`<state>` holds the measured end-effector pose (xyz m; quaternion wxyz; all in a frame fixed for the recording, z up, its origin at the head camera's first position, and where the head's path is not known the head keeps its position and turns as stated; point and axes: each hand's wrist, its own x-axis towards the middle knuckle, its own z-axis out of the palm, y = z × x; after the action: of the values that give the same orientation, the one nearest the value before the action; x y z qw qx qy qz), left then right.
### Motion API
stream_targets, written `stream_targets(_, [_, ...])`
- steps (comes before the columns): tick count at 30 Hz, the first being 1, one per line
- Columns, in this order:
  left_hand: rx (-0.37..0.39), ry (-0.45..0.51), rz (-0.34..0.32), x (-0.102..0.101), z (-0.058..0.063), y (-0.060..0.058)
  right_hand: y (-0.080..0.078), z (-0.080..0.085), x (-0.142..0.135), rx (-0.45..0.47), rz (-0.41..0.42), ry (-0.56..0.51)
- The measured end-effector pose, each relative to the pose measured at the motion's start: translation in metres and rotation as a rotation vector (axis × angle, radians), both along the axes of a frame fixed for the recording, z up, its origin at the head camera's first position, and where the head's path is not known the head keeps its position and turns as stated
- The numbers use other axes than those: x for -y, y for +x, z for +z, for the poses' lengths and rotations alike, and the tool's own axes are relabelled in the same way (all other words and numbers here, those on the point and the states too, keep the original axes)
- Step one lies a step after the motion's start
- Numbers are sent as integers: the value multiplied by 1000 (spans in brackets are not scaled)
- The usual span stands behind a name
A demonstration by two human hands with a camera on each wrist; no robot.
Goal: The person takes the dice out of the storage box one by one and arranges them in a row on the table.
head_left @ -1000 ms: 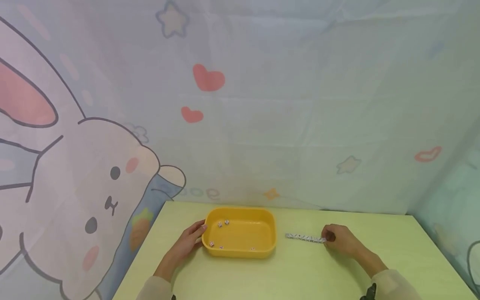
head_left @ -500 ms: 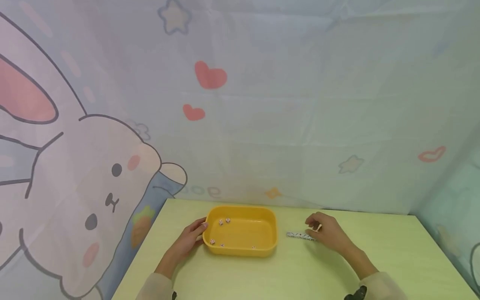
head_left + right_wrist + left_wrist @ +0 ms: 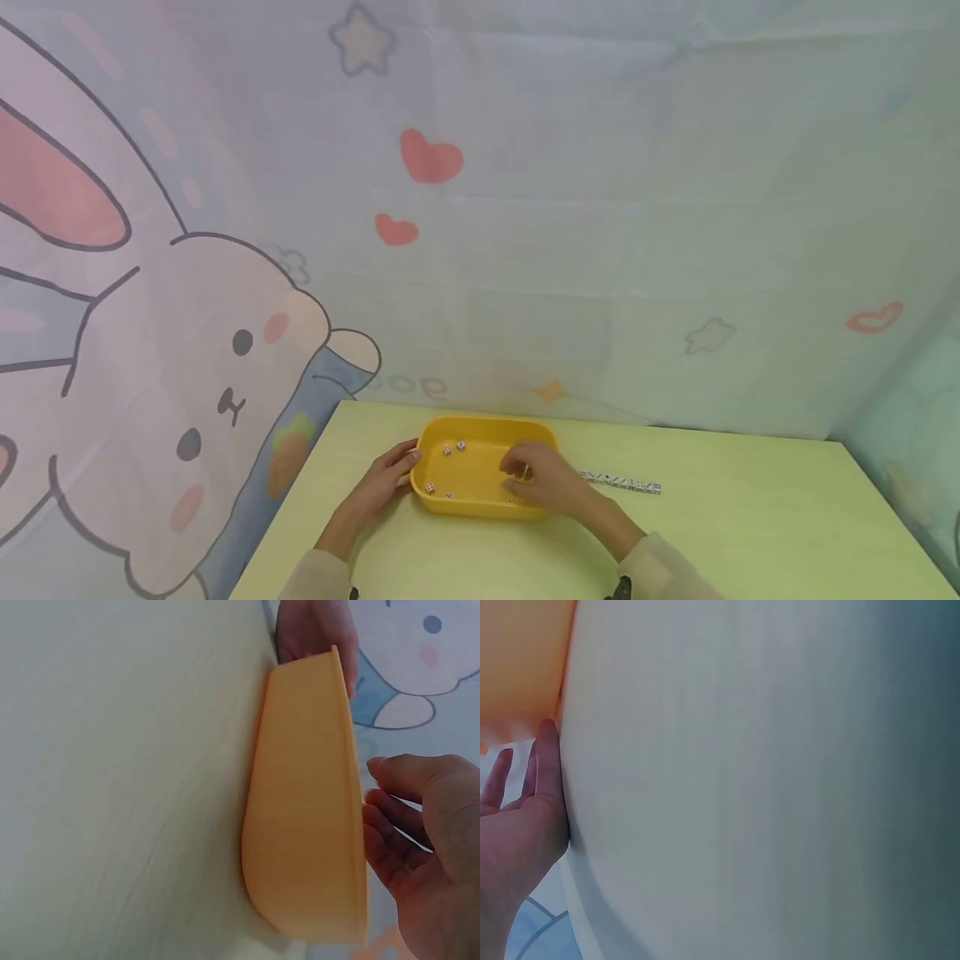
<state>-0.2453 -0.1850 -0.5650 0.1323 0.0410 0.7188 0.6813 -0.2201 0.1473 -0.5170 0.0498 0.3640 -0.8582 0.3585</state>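
Observation:
My left hand rests against the left end of a yellow tray, its fingers fairly straight. In the left wrist view, a fingertip of the left hand touches the tray's wall. My right hand is over the tray's right part, fingers bent, with a gap between thumb and fingers. The right wrist view shows the right hand just above the rim with nothing visible in it. Small white dice lie scattered in the tray, one partly hidden by the right hand.
A row of several white dice lies on the pale yellow-green table right of the tray; my right hand overlaps its left end. Behind the table hangs a printed cloth with a rabbit and hearts.
My right hand has moved left from the right end of the dice row, across the row, to over the tray. The left hand stays at the tray's left end.

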Motion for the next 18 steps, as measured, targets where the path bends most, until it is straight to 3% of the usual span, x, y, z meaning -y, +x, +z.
stream_targets(6, [2,17,9,0,-1,-2,-17,-8,31,14,-15,-2])
stream_targets(11, [10,19,9,2,-2,-2,-27,-12,57,143,30,-13])
stream_targets(18, [2,21,0,2,-2,0,-37,-18,80,322,30,14])
